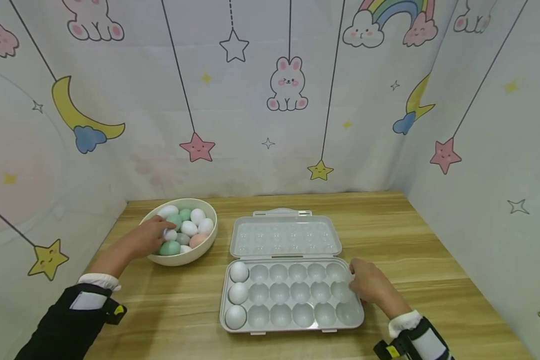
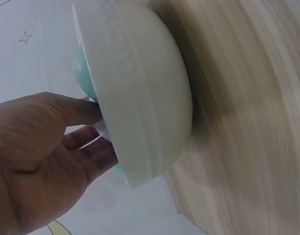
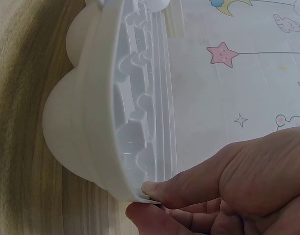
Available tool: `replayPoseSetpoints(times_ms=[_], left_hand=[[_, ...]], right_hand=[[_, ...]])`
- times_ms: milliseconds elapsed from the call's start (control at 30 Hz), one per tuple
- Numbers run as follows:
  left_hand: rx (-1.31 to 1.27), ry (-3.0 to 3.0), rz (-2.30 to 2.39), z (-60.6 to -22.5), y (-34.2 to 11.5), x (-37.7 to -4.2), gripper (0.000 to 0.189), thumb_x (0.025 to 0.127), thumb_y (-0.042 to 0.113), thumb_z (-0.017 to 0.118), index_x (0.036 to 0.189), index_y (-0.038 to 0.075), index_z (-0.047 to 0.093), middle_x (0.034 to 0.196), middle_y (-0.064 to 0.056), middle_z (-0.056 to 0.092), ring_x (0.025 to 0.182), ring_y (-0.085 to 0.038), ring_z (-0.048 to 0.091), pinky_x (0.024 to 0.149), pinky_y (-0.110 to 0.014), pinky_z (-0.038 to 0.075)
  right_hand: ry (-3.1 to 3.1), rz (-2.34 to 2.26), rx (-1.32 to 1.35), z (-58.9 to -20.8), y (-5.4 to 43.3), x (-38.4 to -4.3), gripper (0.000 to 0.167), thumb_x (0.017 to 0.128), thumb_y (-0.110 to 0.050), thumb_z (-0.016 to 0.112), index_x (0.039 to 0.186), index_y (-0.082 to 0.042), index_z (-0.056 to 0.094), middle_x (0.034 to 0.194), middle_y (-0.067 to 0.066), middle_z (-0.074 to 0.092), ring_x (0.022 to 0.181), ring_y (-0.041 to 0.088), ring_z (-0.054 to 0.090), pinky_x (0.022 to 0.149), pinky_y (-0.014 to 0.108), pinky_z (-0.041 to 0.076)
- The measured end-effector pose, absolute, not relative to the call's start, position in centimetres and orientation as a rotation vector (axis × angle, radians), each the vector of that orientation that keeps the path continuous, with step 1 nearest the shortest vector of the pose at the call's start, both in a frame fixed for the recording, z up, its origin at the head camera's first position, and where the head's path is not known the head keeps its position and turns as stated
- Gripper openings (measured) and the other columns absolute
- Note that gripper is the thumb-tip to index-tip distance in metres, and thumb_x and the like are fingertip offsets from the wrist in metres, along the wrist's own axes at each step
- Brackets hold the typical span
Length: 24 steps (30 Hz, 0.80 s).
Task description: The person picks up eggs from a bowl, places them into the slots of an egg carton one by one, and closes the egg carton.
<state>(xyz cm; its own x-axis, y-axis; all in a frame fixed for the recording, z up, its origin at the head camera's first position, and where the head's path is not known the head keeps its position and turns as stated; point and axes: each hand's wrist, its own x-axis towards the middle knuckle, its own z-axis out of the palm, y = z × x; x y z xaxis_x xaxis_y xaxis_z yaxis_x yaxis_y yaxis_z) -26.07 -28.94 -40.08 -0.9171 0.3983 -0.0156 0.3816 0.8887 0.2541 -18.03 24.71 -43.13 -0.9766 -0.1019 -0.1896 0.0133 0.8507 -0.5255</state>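
Note:
At the left, a cream bowl [image 1: 207, 256] holds white, green, grey and pink eggs. My left hand [image 1: 149, 237] reaches over its near rim, thumb and fingers around a white egg [image 1: 170, 235] among the others. In the left wrist view the bowl wall [image 2: 145, 93] hides most of that egg. An egg carton [image 1: 292, 328] of pale plastic lies open, its leftmost column filled with white eggs [image 1: 238, 293] and its other cups bare. With thumb on top and a finger beneath, my right hand [image 1: 372, 286] pinches the carton's right rim, seen closely in the right wrist view.
The carton's dimpled lid [image 1: 285, 236] lies folded back behind its base. A wooden table [image 1: 414, 240] carries everything. Fabric walls [image 1: 252, 110] with cartoon prints close in the back and both sides.

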Motion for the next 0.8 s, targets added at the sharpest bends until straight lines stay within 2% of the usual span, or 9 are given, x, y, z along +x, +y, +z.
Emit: replayPoseSetpoints(times_ms=[267,433,600,800], left_hand=[[0.642,3.000,0.375,-40.6,-29.2,-26.4,0.034,0.097,-0.003,0.061,0.130,-0.011,0.064,0.123,-0.032,0.056,0.116,-0.045,0.057,0.099,-0.062,0.047],[0.624,3.030,0.380,-40.9,-29.2,-26.5,0.032,0.096,-0.005,0.062,0.127,-0.012,0.064,0.127,-0.033,0.055,0.121,-0.049,0.055,0.102,-0.065,0.044],[0.640,3.073,0.424,-41.2,-29.4,-26.3,0.033,0.094,-0.004,0.066,0.125,-0.014,0.062,0.125,-0.034,0.056,0.119,-0.051,0.056,0.100,-0.065,0.046],[0.579,3.102,0.587,-40.2,-29.6,-26.1,0.041,0.096,-0.001,0.068,0.134,-0.013,0.056,0.131,-0.036,0.055,0.119,-0.052,0.056,0.098,-0.065,0.047]], right_hand=[[2.819,-0.793,-0.074,-43.1,24.7,-18.0,0.018,0.087,0.010,0.064,0.104,0.009,0.058,0.084,0.016,0.062,0.053,0.022,0.060,0.046,0.033,0.053],[2.822,-0.797,-0.078,-43.1,24.7,-18.0,0.018,0.086,0.011,0.063,0.103,0.009,0.058,0.083,0.016,0.062,0.052,0.022,0.060,0.045,0.033,0.053],[2.824,-0.809,-0.079,-43.1,24.7,-17.9,0.017,0.084,0.012,0.062,0.100,0.009,0.057,0.084,0.016,0.061,0.055,0.022,0.060,0.045,0.033,0.054],[2.840,-0.807,-0.104,-43.0,24.7,-17.9,0.016,0.083,0.012,0.062,0.098,0.008,0.057,0.083,0.016,0.061,0.054,0.022,0.060,0.045,0.033,0.053]])
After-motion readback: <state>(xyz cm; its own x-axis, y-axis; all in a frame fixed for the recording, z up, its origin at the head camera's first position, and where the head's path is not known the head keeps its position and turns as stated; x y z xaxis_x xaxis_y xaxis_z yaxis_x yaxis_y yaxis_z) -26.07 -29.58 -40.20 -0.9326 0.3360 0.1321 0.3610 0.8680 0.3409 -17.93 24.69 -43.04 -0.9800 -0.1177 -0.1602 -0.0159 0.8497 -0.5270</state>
